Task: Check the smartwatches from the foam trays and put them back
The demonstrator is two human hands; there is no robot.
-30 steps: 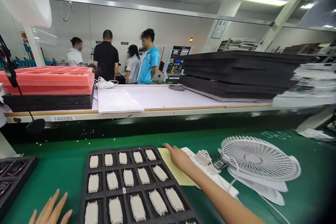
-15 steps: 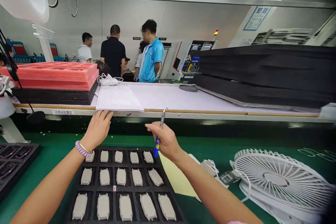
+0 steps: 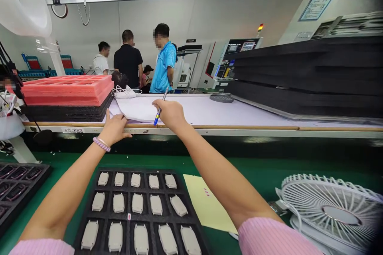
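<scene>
My left hand [image 3: 115, 128] is at the front edge of the raised shelf, thumb spread and fingers resting at the lower left corner of a white paper sheet [image 3: 136, 110]. The sheet curves up along its left side and its visible face looks blank. Over the sheet's right part, my right hand [image 3: 172, 116] is closed on a pen [image 3: 158, 114] with a blue end, held slanted. Below both hands, a black foam tray [image 3: 129, 187] holds pale device housings [image 3: 137, 203], one in each visible compartment.
Red foam trays [image 3: 68, 89] stand on black ones at the shelf's left; a large black stack [image 3: 308, 79] fills its right. On the green bench are a yellow sheet [image 3: 199, 203], a white fan [image 3: 338, 211] and another tray [image 3: 24, 183]. Several people stand beyond.
My right hand has moved up and left with the pen, from above the bench to over the paper. The gridded face seen earlier now shows blank. My left hand's fingers have spread.
</scene>
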